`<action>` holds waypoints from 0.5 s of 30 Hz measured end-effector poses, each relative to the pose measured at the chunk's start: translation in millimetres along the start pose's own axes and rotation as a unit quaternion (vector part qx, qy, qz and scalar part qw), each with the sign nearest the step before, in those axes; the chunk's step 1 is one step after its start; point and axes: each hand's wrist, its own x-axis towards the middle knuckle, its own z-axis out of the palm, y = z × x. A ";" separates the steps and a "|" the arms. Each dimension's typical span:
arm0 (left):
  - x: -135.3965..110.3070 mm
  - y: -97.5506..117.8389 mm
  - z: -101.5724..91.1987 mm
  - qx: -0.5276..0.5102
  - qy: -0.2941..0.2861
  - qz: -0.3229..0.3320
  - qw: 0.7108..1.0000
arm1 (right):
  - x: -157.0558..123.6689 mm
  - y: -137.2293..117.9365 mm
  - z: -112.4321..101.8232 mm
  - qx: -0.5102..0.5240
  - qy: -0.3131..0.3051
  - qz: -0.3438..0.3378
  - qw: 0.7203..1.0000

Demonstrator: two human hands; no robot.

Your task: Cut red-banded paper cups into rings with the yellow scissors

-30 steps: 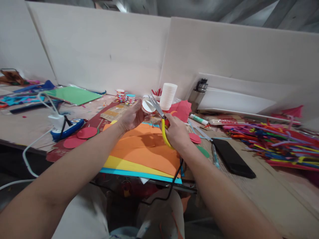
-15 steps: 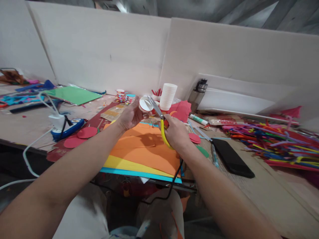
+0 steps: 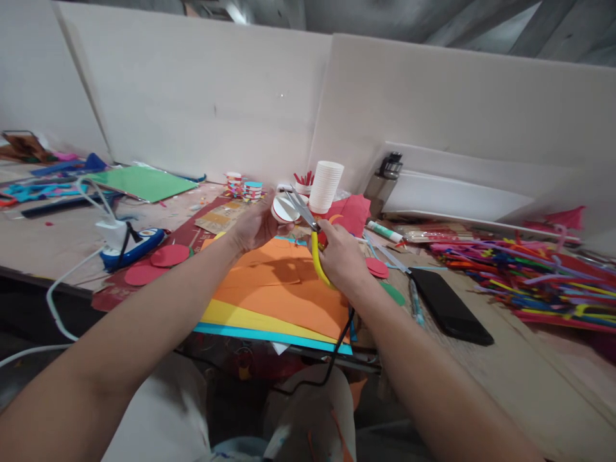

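White paper cup [image 3: 285,209], banded red near the rim, is held at the centre of the frame by the left hand [image 3: 260,224], fingers curled around its side, the opening turned toward the viewer. Scissors [image 3: 314,222] with yellow handles are gripped by the right hand [image 3: 342,253], just right of centre; the blades are pointed up and left, and are seen across the cup's opening. Whether the cup is touched by the blades cannot be told.

Below both hands, orange paper [image 3: 293,305] is laid over a yellow sheet [image 3: 250,314] and a blue sheet [image 3: 308,341], at the front edge of the counter [image 3: 29,237]. Behind the cup, a tall stack of white cups [image 3: 326,187] is seen, with red sticks [image 3: 304,179] close to its left. Two small decorated stacks [image 3: 253,188] are placed farther left.

Red discs [image 3: 170,255] are spread left of the orange paper, beside a blue power strip [image 3: 132,249]. Right of the right hand, smaller red discs [image 3: 376,267] and a green disc [image 3: 393,294] are noted, then a black phone [image 3: 451,305]. Multicoloured fuzzy stems [image 3: 553,273] are heaped at the right edge.
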 end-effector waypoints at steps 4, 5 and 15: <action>0.9 1.9 -1.7 0.012 0.010 0.002 1.000 | 0.1 -0.6 -1.8 -0.017 -0.003 -0.007 1.000; 1.3 1.9 -2.5 0.015 0.011 0.001 1.000 | 0.1 -0.8 -2.4 -0.021 -0.005 -0.007 1.000; 0.0 -0.7 -3.0 0.006 0.020 0.018 1.000 | 0.3 -1.1 -3.3 -0.031 -0.009 0.004 0.999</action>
